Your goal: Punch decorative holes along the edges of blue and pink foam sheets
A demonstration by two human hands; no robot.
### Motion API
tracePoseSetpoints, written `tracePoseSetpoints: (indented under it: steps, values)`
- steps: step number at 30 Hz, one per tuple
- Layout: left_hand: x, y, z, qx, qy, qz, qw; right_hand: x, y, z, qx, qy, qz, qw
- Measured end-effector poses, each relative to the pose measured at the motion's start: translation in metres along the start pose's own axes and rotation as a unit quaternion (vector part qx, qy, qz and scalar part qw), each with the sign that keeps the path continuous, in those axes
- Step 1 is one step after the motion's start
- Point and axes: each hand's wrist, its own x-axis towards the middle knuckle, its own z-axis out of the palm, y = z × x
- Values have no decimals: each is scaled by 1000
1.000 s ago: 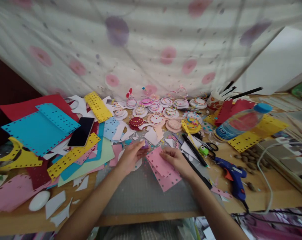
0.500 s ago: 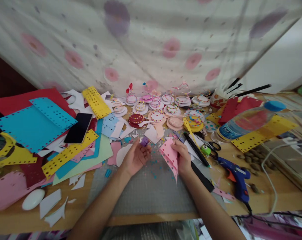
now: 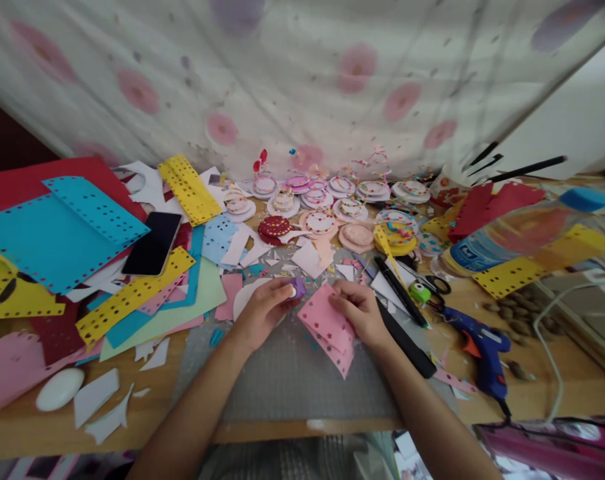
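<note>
My left hand (image 3: 265,308) is closed around a small purple paper punch (image 3: 298,288), its thumb near the white button. Just to the right, my right hand (image 3: 359,308) pinches a folded piece of pink paper (image 3: 327,327) with small punched holes along its edges. The paper's left corner is close to the punch; whether they touch I cannot tell. Both hands are above the grey cutting mat (image 3: 302,393). Beside my left hand lies a white paper disc (image 3: 245,298), partly covered by it. Small coloured paper bits are scattered beyond my hands.
Several decorated paper discs (image 3: 320,221) stand at the back. On the right are a green punch (image 3: 420,292), scissors (image 3: 439,285), a blue glue gun (image 3: 482,350) and a plastic bottle (image 3: 517,233). Punched coloured sheets (image 3: 67,240) and a phone (image 3: 152,243) fill the left.
My left hand has turned and its fingers have closed around the purple punch. My right hand has shifted left, bringing the pink paper nearer to it. The view has also shifted slightly.
</note>
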Motion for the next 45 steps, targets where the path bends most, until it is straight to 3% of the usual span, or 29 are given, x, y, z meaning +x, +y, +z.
tracePoseSetpoints:
  steps: [10,27,39,45]
  values:
    - [1,0,0,41,-12,-38,998,2,-3,3,-82,-51,-21,995]
    - [1,-5,0,63,5,-42,997,1,-3,6,-158,-62,-63,983]
    - [-1,-3,-2,145,1,-33,989,4,4,13,-116,-96,-24,988]
    - [-1,-2,-3,224,-28,7,974,6,2,10,-107,-103,-10,989]
